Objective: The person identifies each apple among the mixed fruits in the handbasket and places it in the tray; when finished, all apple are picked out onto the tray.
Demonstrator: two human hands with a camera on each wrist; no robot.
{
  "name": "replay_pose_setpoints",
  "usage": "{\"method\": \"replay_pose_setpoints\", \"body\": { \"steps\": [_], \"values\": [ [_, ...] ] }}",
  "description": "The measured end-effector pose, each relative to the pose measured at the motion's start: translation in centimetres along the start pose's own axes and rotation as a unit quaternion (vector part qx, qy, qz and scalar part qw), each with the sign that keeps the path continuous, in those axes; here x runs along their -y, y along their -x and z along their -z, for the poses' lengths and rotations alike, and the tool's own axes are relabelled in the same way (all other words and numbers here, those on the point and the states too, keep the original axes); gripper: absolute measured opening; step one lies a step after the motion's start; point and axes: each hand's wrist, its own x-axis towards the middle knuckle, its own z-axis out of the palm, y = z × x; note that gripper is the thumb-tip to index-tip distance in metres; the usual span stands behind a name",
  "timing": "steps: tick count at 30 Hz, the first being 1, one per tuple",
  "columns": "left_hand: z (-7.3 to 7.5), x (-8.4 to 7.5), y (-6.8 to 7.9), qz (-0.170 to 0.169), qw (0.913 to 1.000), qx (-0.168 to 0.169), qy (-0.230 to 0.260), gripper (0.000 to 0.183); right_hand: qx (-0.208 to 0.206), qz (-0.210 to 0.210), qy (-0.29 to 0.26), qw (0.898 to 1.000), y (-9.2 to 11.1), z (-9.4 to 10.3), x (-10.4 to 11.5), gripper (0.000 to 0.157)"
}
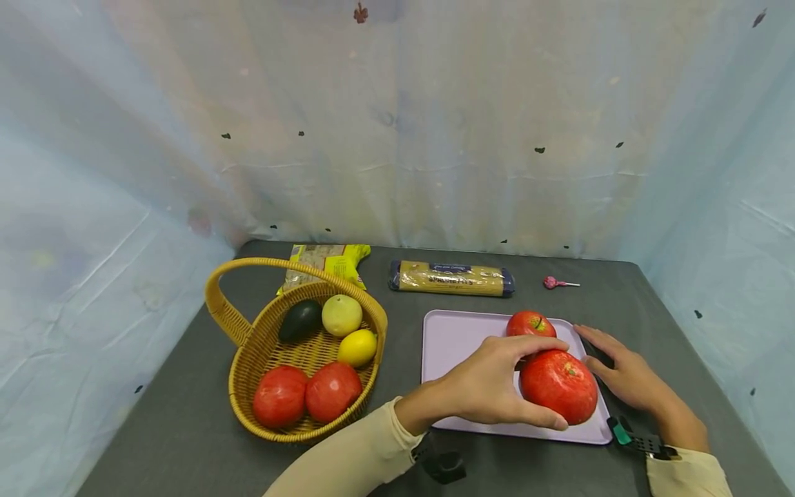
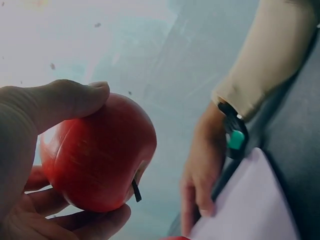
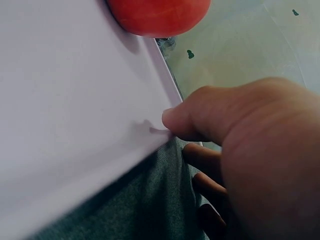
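My left hand (image 1: 491,379) grips a large red apple (image 1: 559,388), thumb on one side and fingers on the other. In the head view the apple appears over the right part of a pale purple tray (image 1: 466,338); a short dark stem shows on it in the left wrist view. Another red apple (image 1: 528,323) is at the tray's far right. At the tray's right edge is my right hand (image 1: 633,379). Its thumb (image 3: 187,117) lies on the rim in the right wrist view, while the other fingers are outside the edge.
A wicker basket (image 1: 239,393) with a tall handle stands left, holding two red fruits, a dark avocado (image 1: 301,321), a yellow-green fruit (image 1: 341,315) and a lemon (image 1: 357,348). Behind are a yellow bag (image 1: 341,262), a spaghetti pack (image 1: 452,278) and a lollipop (image 1: 551,282).
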Motion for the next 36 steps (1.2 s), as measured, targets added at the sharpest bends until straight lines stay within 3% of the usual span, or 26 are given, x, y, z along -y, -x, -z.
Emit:
{"method": "replay_pose_setpoints", "body": {
  "steps": [10, 20, 28, 32, 36],
  "values": [
    [-2.8, 3.1, -0.7, 0.042, 0.9984, 0.016, 0.036, 0.08, 0.002, 0.002, 0.001, 1.0, 0.0, -0.1, -0.1, 0.068],
    [-5.0, 5.7, -1.1, 0.065, 0.9971, 0.04, -0.003, 0.082, -0.005, 0.009, 0.002, 1.0, 0.0, -0.1, -0.2, 0.067],
    [-6.3, 6.9, -1.0, 0.099, 0.9938, 0.049, 0.018, 0.082, -0.007, 0.008, 0.002, 1.0, 0.1, -0.1, -0.1, 0.067],
    [-6.9, 7.1, -1.0, 0.089, 0.9949, 0.044, -0.02, 0.083, -0.004, 0.007, 0.001, 1.0, 0.1, 0.0, -0.1, 0.068],
    [-7.3, 7.0, -1.0, 0.069, 0.9925, 0.037, -0.094, 0.084, -0.006, 0.012, -0.002, 1.0, 0.1, 0.0, 0.0, 0.067]
  ]
}}
